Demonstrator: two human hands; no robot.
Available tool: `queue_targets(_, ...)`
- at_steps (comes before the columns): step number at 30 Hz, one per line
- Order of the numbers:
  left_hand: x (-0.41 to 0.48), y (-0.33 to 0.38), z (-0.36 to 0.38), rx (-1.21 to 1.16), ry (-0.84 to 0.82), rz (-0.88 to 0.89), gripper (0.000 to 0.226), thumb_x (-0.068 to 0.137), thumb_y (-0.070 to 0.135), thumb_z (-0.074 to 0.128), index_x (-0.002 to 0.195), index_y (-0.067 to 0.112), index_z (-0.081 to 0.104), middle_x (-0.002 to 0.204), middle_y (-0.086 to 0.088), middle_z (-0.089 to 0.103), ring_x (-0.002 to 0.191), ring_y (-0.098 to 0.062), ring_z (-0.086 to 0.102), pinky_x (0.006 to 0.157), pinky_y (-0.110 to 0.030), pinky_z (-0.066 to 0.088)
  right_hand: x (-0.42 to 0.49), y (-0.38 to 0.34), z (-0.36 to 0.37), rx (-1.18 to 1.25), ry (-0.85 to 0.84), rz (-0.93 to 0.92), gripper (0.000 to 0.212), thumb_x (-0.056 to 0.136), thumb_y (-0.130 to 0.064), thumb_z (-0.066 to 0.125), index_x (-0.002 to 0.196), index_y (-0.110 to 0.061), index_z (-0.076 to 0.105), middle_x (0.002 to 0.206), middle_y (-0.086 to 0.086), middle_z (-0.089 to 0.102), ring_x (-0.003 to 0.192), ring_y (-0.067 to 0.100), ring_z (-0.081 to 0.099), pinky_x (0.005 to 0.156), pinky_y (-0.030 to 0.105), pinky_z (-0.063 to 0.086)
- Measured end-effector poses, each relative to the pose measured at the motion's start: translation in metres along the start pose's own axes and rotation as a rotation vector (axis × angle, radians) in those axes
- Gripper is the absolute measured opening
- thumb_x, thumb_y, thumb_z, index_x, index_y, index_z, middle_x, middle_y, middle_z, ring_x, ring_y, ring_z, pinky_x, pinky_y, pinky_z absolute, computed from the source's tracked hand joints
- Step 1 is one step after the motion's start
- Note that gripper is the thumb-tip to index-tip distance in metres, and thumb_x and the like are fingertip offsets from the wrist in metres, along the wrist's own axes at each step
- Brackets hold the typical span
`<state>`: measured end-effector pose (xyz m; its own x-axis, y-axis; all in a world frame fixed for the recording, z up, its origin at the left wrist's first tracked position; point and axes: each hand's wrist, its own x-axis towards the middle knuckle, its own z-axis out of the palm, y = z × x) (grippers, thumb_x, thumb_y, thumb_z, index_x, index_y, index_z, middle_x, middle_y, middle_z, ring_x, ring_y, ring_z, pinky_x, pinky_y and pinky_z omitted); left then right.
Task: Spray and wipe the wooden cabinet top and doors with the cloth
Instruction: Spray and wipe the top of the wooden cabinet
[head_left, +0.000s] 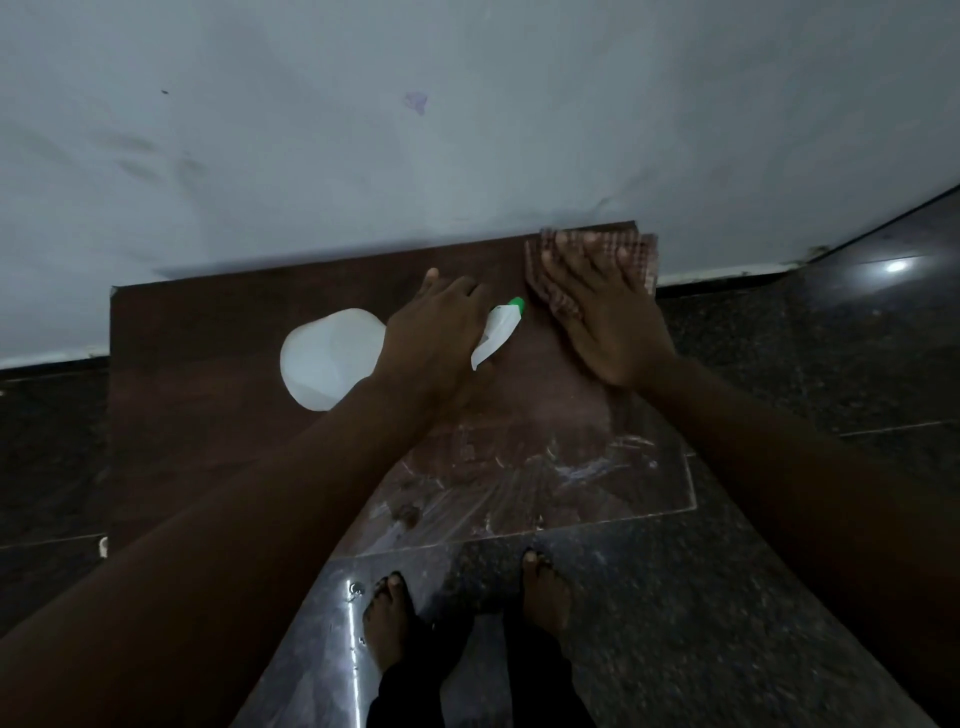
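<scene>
A dark brown wooden cabinet top (218, 415) stands against the wall below me. My left hand (434, 338) grips the neck of a white spray bottle (327, 358) that lies tilted over the top, its white trigger head with a green nozzle (501, 325) pointing right. My right hand (602, 312) lies flat, fingers spread, pressing a checked reddish cloth (636, 249) onto the far right corner of the top, by the wall. Wet streaks (545, 478) shine on the near right part of the wood.
A pale wall (467, 130) rises right behind the cabinet. Dark speckled stone floor (753, 597) surrounds it. My bare feet (543, 597) stand on the floor just in front of the cabinet's near edge.
</scene>
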<state>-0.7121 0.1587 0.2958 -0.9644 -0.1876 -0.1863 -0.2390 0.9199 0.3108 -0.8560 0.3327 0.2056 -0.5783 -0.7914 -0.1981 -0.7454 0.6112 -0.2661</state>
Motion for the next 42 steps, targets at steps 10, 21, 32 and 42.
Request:
queue_targets(10,0.004,0.002,0.006,-0.041,-0.028,-0.014,0.047,0.065,0.021,0.078,0.106,0.009,0.058,0.099,-0.007,0.059,0.097,-0.032,0.058,0.109,-0.041,0.035,-0.055,-0.007,0.015,0.014,0.021,0.029,0.061,0.103,-0.043,0.019,0.160,-0.020,0.023,0.169,0.003,0.014,0.156,0.028,0.009,0.126,0.052,0.007)
queue_targets(21,0.009,0.010,0.003,-0.006,-0.045,0.009,0.047,0.071,0.024,0.078,0.111,0.011,0.057,0.107,-0.006,0.059,0.103,-0.028,0.054,0.102,-0.039,0.037,0.004,0.002,-0.003,0.033,0.013,0.079,0.071,0.096,-0.049,0.009,0.160,-0.021,0.021,0.169,0.003,0.013,0.157,0.028,0.006,0.126,0.050,0.003)
queue_targets(32,-0.010,-0.011,0.006,-0.017,0.069,-0.014,0.031,0.072,0.028,0.060,0.095,0.007,0.059,0.090,-0.013,0.060,0.088,-0.041,0.058,0.105,-0.052,0.038,-0.019,-0.046,0.023,-0.121,-0.102,-0.414,0.057,0.100,-0.041,0.037,0.154,-0.021,0.038,0.161,0.006,0.036,0.151,0.030,0.029,0.124,0.054,0.019)
queue_targets(42,-0.019,-0.027,-0.002,-0.008,0.032,-0.071,0.037,0.068,0.016,0.072,0.100,0.005,0.058,0.099,-0.014,0.059,0.096,-0.037,0.056,0.110,-0.046,0.033,0.026,-0.052,0.010,-0.053,-0.011,-0.089,0.062,0.102,-0.047,0.014,0.160,-0.025,0.021,0.169,-0.001,0.012,0.157,0.026,0.008,0.125,0.054,0.009)
